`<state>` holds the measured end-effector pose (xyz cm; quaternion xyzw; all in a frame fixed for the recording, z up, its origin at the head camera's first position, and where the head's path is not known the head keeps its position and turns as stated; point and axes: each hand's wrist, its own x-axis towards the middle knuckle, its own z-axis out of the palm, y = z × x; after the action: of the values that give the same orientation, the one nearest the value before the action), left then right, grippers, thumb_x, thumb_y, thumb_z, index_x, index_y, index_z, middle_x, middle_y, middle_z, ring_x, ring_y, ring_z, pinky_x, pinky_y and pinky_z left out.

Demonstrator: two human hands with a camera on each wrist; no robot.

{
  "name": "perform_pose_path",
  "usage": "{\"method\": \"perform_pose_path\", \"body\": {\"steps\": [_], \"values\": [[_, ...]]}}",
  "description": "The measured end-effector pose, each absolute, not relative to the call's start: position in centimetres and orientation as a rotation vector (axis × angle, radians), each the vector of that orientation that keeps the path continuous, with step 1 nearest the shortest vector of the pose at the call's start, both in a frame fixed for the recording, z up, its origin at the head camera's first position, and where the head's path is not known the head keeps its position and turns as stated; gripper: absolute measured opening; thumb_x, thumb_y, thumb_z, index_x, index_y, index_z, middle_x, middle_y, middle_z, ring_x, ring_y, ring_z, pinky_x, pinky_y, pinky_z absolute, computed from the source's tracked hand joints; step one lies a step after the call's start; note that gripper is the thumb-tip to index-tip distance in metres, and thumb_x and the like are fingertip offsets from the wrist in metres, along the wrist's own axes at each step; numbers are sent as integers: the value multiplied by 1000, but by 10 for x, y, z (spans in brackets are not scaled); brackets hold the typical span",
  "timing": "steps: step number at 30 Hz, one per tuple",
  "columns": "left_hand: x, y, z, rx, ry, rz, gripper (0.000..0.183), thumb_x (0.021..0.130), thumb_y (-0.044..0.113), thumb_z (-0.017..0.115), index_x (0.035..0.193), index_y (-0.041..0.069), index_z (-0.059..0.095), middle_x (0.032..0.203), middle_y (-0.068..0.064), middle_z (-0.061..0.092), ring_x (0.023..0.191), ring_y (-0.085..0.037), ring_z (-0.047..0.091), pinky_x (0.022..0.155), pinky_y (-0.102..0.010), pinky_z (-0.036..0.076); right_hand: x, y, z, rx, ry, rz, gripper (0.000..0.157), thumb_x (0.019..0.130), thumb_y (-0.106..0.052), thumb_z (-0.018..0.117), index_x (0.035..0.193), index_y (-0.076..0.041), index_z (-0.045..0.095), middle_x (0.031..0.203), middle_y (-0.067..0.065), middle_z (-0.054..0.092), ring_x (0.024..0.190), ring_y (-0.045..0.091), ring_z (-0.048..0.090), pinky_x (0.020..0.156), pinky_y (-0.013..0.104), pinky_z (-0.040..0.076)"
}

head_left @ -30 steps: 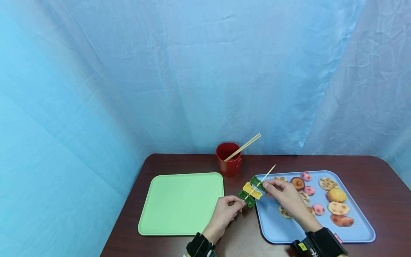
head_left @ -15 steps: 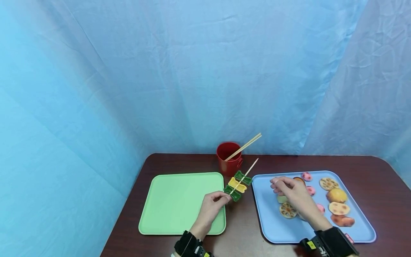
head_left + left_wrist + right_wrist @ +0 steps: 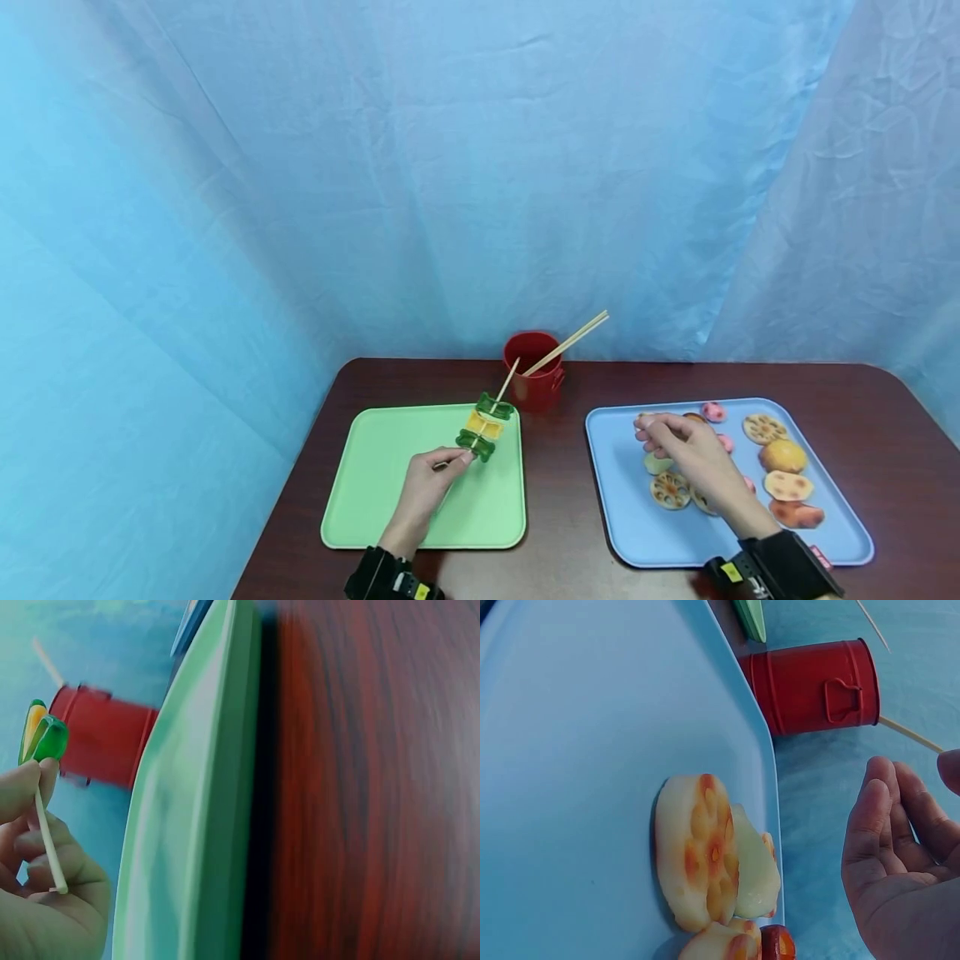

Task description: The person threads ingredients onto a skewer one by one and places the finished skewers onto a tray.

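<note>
In the head view my left hand [image 3: 423, 492] pinches the lower end of a wooden skewer [image 3: 507, 381]. Threaded on it are a green pepper piece [image 3: 496, 407], a yellow one [image 3: 483, 426] and another green one [image 3: 475, 445] nearest the fingers. The skewer overlaps the green tray [image 3: 367, 500], tip up and tilted right. In the left wrist view the stick's butt [image 3: 54, 870] shows below the thumb and finger. Over the blue tray [image 3: 652, 542] my right hand [image 3: 697, 467] hovers with loosely bent fingers and nothing in them.
A red bucket [image 3: 536, 393] with bare skewers [image 3: 573, 340] stands behind, between the trays. On the blue tray lie lotus root slices [image 3: 670, 491], a yellow bun-like piece [image 3: 783, 456], a brown wing-like piece [image 3: 797, 514] and pink pieces [image 3: 713, 412].
The left hand has carried the loaded skewer leftward from beside the blue tray to over the green tray. The right hand has let go of the top pepper piece and moved slightly right.
</note>
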<state>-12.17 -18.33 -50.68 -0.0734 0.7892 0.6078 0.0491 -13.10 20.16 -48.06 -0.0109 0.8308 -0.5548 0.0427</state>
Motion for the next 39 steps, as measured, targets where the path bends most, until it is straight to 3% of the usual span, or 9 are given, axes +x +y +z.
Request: {"method": "perform_pose_path", "body": {"steps": [4,7,11,22,29,39], "values": [[-120,-204,-504,-261,2439,1823,26,95,21,76,110,0,79,106,-7,75,88,-12,61,71,-29,49,-130,202,-481,-31,2543,-1695,50,109,-37,52,131,6,65,111,19,73,88,15,68,77,26,57],[-118,-220,-502,-303,2450,1790,25,95,19,76,111,1,79,81,-1,68,67,-11,52,59,-26,43,-130,202,-481,-21,2538,-1693,50,109,-38,52,131,5,66,111,18,73,88,14,68,78,27,57],[-115,-240,-502,-329,2489,1735,24,95,16,75,112,0,79,56,1,48,51,-12,40,52,-26,36,-128,202,-481,-4,2530,-1685,50,109,-38,53,131,4,66,111,16,73,89,16,68,78,28,57],[-102,-284,-502,-425,2728,1426,21,96,20,74,109,5,81,70,-6,64,52,-16,54,49,-31,46,-126,202,-482,34,2544,-1666,47,108,-37,55,127,3,69,108,14,74,85,15,66,76,31,57],[-101,-305,-503,-441,2825,1221,18,96,18,72,104,5,81,56,-4,59,48,-19,56,50,-34,43,-126,201,-481,31,2544,-1674,49,108,-39,54,127,4,69,107,15,74,84,17,65,75,31,56],[-100,-322,-505,-480,2829,1110,17,97,15,69,98,2,79,55,-3,59,49,-20,57,51,-35,41,-125,203,-484,9,2523,-1688,47,109,-35,53,130,5,67,108,17,74,85,12,64,74,31,57]]}}
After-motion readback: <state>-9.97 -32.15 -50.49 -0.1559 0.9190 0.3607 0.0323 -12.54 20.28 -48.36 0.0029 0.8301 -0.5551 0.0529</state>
